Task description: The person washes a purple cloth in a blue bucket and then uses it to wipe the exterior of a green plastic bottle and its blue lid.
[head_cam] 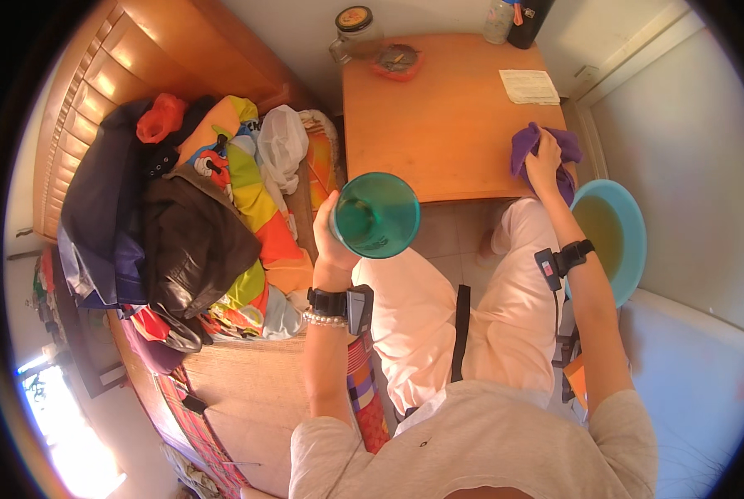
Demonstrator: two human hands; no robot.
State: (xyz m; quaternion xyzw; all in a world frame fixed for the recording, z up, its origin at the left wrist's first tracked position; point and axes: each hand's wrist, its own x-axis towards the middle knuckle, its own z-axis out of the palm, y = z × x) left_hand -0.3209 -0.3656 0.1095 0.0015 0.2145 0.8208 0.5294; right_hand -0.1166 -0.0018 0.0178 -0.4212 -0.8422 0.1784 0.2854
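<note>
My left hand grips a green translucent cup from its left side, its mouth tilted up toward me. The cup hangs over my left knee, just short of the table's front edge. A purple cloth is bunched in my right hand at the right front corner of the wooden table. Part of the cloth drapes past that corner. Just right of my right forearm is a light blue basin holding yellowish-brown liquid; the forearm hides its left rim.
A glass jar mug, a red ashtray, a folded paper, a bottle and a black flask stand or lie toward the table's back. At left, a bed bears piled clothes and a white plastic bag.
</note>
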